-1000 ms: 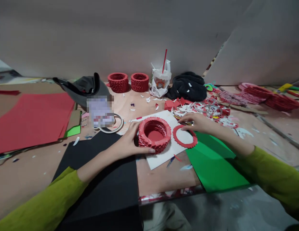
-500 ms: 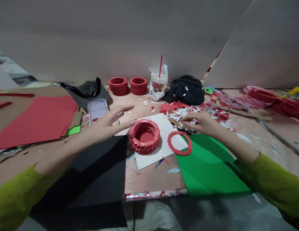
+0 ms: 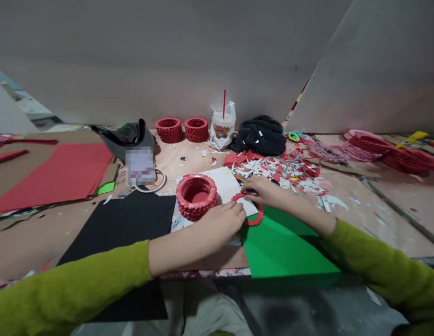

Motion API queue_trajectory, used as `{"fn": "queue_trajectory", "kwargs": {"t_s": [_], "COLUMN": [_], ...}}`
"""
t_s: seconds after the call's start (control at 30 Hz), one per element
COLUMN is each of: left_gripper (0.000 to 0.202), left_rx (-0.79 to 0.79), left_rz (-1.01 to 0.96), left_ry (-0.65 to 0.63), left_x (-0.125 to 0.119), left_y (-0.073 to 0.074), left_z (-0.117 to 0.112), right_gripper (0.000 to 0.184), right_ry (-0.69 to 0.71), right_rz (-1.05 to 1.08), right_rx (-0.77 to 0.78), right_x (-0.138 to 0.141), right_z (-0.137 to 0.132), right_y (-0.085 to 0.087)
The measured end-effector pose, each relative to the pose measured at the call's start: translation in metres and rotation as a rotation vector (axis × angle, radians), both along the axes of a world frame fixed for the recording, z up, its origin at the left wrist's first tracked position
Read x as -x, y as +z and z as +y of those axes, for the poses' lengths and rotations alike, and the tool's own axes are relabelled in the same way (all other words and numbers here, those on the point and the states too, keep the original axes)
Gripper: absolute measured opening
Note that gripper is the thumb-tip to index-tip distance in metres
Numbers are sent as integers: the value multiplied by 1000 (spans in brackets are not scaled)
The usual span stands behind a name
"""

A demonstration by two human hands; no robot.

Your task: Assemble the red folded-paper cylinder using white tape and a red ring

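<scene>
My left hand (image 3: 220,225) reaches past a stack of red scalloped paper rings (image 3: 196,207), its curled fingertips on a single red scalloped paper ring (image 3: 259,215). My right hand (image 3: 267,192) comes from the other side, its fingers pinching the top of that ring. The ring lies over the edge of a white card (image 3: 220,179), and my hands hide part of it. The stack stands on the card, just left of my left hand. A slim gold-and-black tool (image 3: 239,178) lies partly hidden near my right fingers.
Green paper (image 3: 283,247) lies below the ring, black paper (image 3: 122,224) to its left. Behind are red scraps (image 3: 279,170), two red ring stacks (image 3: 182,130), a cup in a plastic bag (image 3: 222,130), a blurred phone (image 3: 140,165), a cap (image 3: 122,140) and black cloth (image 3: 258,136).
My left hand has moved right, past the stack, to the single ring. The ring now sits between both hands, and my right hand has closed in on it. The view has also shifted.
</scene>
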State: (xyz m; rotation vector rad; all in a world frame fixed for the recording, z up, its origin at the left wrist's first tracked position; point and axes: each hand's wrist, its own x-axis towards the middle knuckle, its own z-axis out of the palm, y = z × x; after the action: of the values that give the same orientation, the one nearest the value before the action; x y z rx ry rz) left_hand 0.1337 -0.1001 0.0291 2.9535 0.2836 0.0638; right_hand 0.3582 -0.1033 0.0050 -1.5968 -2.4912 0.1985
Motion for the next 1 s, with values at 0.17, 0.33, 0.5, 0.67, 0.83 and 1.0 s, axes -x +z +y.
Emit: {"fn": "queue_trajectory", "kwargs": {"t_s": [0.17, 0.33, 0.5, 0.67, 0.83, 1.0], "left_gripper": [30, 32, 35, 39, 38, 36], "left_rx": [5, 0, 73, 213, 425, 671], "left_rz": [-83, -298, -319, -292, -365, -370], "left_ry": [174, 341, 562, 615, 614, 500], "left_x": [0, 41, 83, 100, 100, 86], "left_y": [25, 69, 77, 67, 72, 74], "left_z": [20, 40, 53, 65, 79, 88], "right_gripper": [21, 19, 19, 18, 16, 20], "right_ry": [57, 246, 309, 201, 6, -146], "right_rz": [-29, -115, 181, 419, 622, 929], "right_rx": [3, -135, -256, -262, -27, 338], "right_x": [1, 7, 6, 17, 49, 75], "right_z": [-2, -9, -18, -14, 11, 37], "right_y": [-1, 10, 23, 43, 77, 91]}}
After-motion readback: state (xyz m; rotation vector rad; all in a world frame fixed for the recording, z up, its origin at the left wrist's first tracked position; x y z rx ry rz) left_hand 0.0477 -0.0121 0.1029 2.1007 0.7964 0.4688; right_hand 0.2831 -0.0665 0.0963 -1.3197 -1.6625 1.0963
